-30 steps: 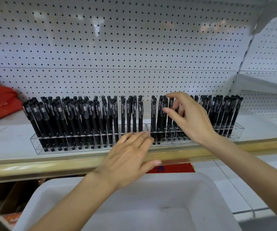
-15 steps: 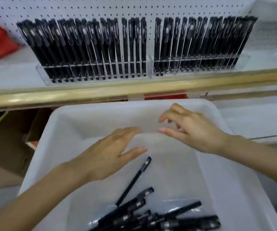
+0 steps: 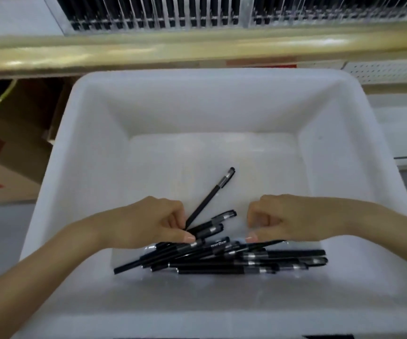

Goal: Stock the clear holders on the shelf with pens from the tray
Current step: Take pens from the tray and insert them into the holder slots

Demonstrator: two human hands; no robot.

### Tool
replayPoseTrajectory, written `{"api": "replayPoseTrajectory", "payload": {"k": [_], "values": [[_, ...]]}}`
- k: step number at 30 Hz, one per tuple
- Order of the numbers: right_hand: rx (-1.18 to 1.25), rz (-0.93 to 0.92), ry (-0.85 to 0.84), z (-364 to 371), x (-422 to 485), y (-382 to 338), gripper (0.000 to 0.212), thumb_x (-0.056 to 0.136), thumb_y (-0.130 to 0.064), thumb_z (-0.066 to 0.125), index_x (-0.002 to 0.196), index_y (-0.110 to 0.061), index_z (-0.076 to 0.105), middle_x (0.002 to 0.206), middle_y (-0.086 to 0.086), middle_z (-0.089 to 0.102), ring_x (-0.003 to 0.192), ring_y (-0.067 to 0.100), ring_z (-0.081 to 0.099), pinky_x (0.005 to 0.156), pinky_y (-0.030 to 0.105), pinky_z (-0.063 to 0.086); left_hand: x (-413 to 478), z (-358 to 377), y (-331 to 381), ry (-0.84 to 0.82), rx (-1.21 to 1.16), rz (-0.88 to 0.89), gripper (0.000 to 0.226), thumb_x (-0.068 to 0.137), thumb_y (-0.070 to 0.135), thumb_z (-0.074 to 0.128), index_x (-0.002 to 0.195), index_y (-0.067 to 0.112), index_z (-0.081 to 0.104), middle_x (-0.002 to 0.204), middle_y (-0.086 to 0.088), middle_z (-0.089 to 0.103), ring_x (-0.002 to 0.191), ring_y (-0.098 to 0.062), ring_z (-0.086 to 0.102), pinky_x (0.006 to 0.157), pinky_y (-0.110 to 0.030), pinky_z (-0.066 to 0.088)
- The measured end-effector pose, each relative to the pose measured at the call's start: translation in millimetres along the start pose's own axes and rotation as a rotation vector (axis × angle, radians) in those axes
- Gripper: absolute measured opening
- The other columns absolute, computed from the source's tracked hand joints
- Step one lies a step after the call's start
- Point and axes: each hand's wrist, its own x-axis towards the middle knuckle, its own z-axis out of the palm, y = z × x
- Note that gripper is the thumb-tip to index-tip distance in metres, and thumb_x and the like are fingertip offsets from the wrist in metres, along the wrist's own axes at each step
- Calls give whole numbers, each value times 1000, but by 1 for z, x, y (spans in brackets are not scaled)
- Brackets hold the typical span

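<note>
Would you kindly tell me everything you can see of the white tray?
The white tray is a deep, smooth plastic bin with rounded corners and sloping walls, sitting below the shelf edge. A heap of black pens lies on its near floor. The left hand and right hand reach inside, fingers curled at the pens.

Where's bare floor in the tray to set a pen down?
Bare: the far floor of the tray, between its back wall and the slanted pen. Crowded: the near floor, where the pile lies by the left hand and right hand.
</note>
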Motion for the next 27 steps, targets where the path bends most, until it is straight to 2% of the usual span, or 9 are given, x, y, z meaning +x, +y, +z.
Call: {"api": "replayPoseTrajectory", "payload": {"k": [3,6,8,11,14,18,22,23,27], "values": [[72,15,-79,5,2,0,42,82,-65,53,102,-29,57,93,-13,57,83,2,54,82,24,49,1,1,-1,-22,-28,-16,54,58,75,53,87,30,63,88,14,67,84,3,60,67,-9,41],[94,16,-130,12,4,-2,43,80,-65,56,103,-29,59,95,-11,60,86,4,57,83,23,49,3,-2,-1,-36,-30,-30,49,63,70,60,86,28,65,87,10,69,78,2,63,70,-14,49],[92,5,-144,14,4,-4,43,81,-61,58,105,-26,59,96,-9,60,87,6,57,82,22,47,4,-5,-2,-56,-91,-55,47,65,64,66,87,22,67,85,4,71,73,-6,66,77,-25,56],[109,-4,-146,13,5,-4,40,82,-55,63,103,-22,59,92,-8,63,80,3,55,76,19,46,5,-6,-6,-135,-114,-125,59,53,68,67,88,20,68,86,-1,72,82,-19,70,75,-33,59],[132,0,-148,13,5,-5,36,82,-51,66,101,-22,59,84,-11,61,74,1,54,70,17,45,7,1,-9,-203,-56,-152,60,53,72,67,85,20,68,89,-4,72,83,-22,70,74,-31,59],[141,12,-140,15,6,-5,32,82,-48,68,98,-22,59,81,-11,59,75,3,53,70,19,45,8,4,-6,-193,0,-138,42,72,58,70,83,18,67,87,-2,72,72,-20,68,66,-23,54],[136,33,-132,14,8,-5,27,83,-46,68,94,-23,60,78,-12,58,72,2,54,68,17,44,9,9,0,-128,-3,-101,26,77,47,73,75,23,62,71,8,65,51,4,53,57,-13,44],[139,35,-135,14,8,-6,25,83,-46,68,92,-23,61,76,-12,58,71,2,53,66,16,44,10,10,1,-109,-2,-95,24,77,44,74,73,24,62,69,9,63,50,5,52,57,-12,43],[134,35,-145,16,10,-6,23,83,-44,68,88,-23,60,73,-12,57,67,2,51,61,14,41,13,10,1,-95,-39,-79,21,77,37,77,73,21,65,77,-4,71,57,-2,56,58,-14,43]]}}
